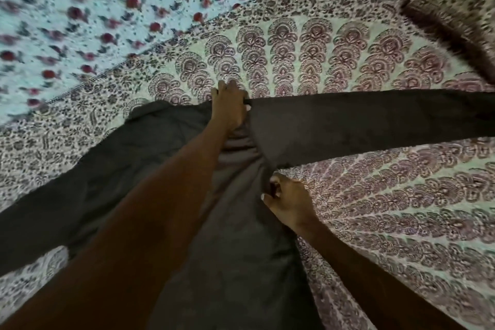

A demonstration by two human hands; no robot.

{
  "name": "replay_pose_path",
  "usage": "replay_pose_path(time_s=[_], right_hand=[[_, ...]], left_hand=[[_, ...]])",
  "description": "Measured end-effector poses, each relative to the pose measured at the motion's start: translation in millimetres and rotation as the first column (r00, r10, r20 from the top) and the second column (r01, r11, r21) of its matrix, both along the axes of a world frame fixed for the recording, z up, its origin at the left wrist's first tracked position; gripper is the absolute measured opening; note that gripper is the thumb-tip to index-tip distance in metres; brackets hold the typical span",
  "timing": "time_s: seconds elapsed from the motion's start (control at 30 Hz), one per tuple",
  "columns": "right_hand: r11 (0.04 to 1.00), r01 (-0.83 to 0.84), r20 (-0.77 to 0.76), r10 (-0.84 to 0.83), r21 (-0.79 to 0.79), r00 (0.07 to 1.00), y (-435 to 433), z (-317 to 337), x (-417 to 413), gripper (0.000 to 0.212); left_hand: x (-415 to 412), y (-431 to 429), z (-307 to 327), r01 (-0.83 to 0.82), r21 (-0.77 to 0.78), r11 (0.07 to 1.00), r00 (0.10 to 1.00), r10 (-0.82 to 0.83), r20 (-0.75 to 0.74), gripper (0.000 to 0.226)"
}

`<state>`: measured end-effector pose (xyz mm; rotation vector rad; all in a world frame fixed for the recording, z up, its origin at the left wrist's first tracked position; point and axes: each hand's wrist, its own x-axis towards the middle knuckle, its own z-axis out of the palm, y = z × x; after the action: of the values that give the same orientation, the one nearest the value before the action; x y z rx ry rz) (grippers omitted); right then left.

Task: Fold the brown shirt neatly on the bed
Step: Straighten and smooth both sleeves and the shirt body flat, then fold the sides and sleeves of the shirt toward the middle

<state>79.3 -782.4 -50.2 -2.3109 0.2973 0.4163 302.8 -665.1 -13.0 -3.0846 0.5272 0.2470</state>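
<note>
The brown shirt lies spread on the bed under both hands — sleeves reaching out either side. The left hand clutches its shoulder; the right hand pinches its side edge.

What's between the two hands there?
In the head view, only brown shirt fabric, bunched into wrinkles, runs between the left hand at the shoulder and the right hand at the side edge.

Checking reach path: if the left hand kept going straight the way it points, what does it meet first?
Probably only the patterned bedspread: the left hand points up the bed past the brown shirt, and nothing else shows ahead.
</note>
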Motion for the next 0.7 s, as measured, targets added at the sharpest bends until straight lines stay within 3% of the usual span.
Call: replay_pose_path(time_s=[0.13, 0.27, 0.5, 0.7], right_hand=[[0.995, -0.041, 0.064, 0.036, 0.086, 0.997, 28, 13, -15, 0.051], [0.985, -0.154, 0.047, 0.151, 0.077, 0.987, 76, 25, -29, 0.067], [0.962, -0.267, -0.030, 0.269, 0.061, 0.963, 161, 25, -32, 0.069], [0.965, -0.257, -0.105, 0.260, 0.042, 0.960, 190, 18, -32, 0.066]], left_hand=[[6, 32, 22, 0.011, -0.027, 1.000, 0.999, -0.010, 0.044, 0.028], [20, 88, 36, -0.017, -0.116, 0.993, 0.997, 0.008, -0.078, 0.030], [29, 182, 32, -0.088, -0.144, 0.986, 0.969, 0.051, -0.242, 0.035], [13, 208, 3, -0.195, -0.167, 0.966, 0.975, 0.172, -0.140, 0.033]])
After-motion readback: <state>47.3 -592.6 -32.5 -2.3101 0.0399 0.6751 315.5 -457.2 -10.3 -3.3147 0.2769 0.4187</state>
